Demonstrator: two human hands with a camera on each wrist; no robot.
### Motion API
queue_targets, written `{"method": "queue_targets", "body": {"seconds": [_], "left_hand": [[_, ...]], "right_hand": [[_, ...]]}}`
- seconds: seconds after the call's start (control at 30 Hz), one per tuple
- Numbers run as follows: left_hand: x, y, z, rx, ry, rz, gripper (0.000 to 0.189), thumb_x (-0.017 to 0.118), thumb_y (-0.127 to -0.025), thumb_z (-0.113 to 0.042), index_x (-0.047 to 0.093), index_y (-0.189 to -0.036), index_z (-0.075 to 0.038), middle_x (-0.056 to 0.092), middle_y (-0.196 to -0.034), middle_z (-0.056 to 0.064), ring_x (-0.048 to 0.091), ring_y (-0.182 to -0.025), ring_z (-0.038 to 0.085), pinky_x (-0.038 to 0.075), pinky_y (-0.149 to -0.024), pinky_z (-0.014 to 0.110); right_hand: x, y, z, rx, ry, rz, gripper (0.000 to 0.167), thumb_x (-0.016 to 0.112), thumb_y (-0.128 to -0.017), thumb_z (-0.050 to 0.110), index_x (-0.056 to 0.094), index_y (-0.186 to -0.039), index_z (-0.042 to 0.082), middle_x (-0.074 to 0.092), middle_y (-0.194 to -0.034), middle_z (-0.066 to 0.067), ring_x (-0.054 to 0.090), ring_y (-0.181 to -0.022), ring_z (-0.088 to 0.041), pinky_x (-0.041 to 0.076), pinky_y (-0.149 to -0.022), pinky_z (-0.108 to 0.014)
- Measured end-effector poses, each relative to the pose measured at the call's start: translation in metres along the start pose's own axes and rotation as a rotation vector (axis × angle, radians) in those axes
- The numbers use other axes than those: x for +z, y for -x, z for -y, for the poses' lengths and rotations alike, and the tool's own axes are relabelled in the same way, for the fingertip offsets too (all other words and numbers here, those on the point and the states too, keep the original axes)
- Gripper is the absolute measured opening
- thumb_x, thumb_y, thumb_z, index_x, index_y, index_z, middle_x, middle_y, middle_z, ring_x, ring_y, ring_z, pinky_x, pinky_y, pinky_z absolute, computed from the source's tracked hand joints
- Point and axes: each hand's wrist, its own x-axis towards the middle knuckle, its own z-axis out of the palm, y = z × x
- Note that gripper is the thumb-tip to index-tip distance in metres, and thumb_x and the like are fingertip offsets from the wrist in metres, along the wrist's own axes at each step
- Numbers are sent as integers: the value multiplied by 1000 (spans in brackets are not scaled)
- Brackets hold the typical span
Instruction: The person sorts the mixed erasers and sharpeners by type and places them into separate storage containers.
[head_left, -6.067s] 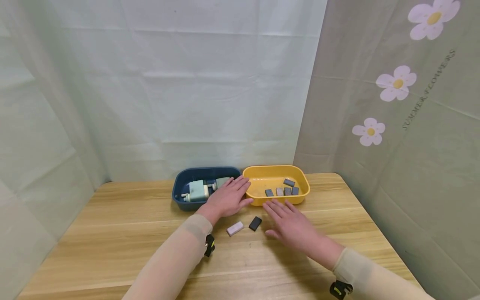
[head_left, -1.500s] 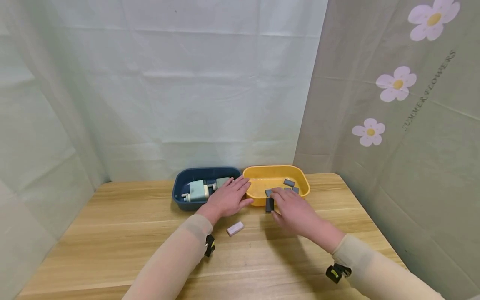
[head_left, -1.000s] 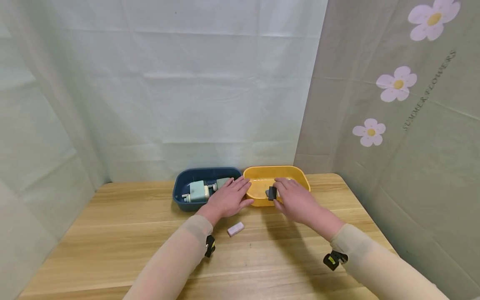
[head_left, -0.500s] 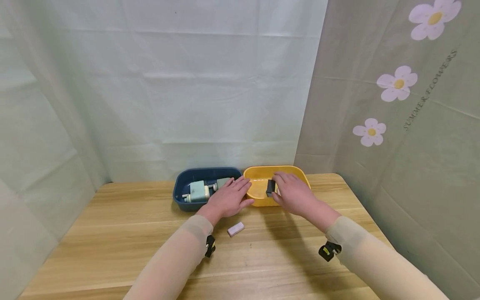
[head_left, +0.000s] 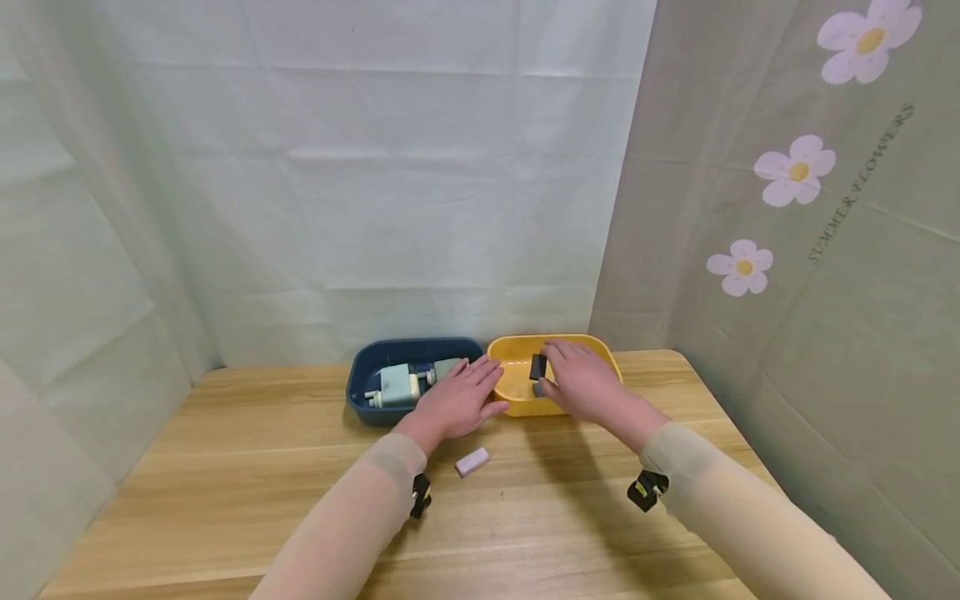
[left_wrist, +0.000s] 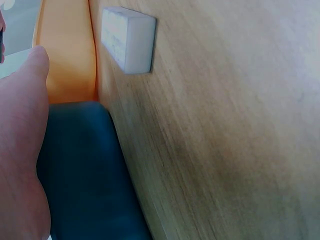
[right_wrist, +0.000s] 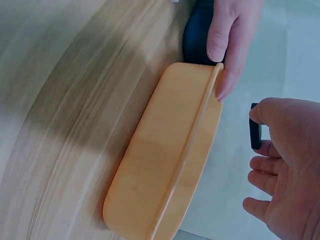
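My right hand (head_left: 588, 383) pinches a black eraser (head_left: 537, 367) between thumb and fingers, held over the yellow tray (head_left: 513, 385). In the right wrist view the black eraser (right_wrist: 255, 131) sits above the tray's rim, the other fingers bent beneath. A small grey block (head_left: 537, 389) shows in the tray under it; my hand hides the others. My left hand (head_left: 459, 400) lies with straight fingers over the spot where the yellow tray meets the dark blue tray (head_left: 362, 410). A pale pinkish-white eraser (head_left: 472, 462) lies on the table before the trays, seen close in the left wrist view.
Inside the blue tray lie pale green boxy objects (head_left: 397, 386) with cream ends and small rods. The trays stand side by side near the back edge of the wooden table (head_left: 225, 492). A pale curtain (head_left: 420, 183) hangs close behind them.
The black eraser was on the table; my right hand has picked it up and carried it forward over the yellow tray, lately shifting slightly left. My left hand has stayed put.
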Motion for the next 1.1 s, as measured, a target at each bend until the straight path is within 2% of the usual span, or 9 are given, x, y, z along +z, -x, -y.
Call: {"method": "queue_targets", "body": {"seconds": [0.27,0.67,1.1], "left_hand": [[0,-1,1,-5,-16,0,80,36,-115,-67,31,-176,-16,24,-183,1,14,-170,21,9,-137,48],[-4,1,-3,4,-23,-11,79,37,-115,-65,34,-175,-15,27,-182,3,17,-169,23,10,-137,49],[-2,2,-3,0,-34,-9,78,36,-115,-66,33,-176,-16,26,-182,2,16,-169,22,12,-137,48]], "right_hand": [[5,-10,-7,23,-10,31,49,79,-105,26,63,-137,-9,65,-145,-25,64,-133,-41,51,-117,-53],[10,-17,-13,49,-27,112,50,76,-107,28,61,-141,-7,63,-149,-24,62,-137,-40,48,-120,-53],[17,-24,-15,54,-54,159,48,75,-108,29,61,-138,-5,66,-141,-21,66,-128,-38,52,-114,-53]]}}
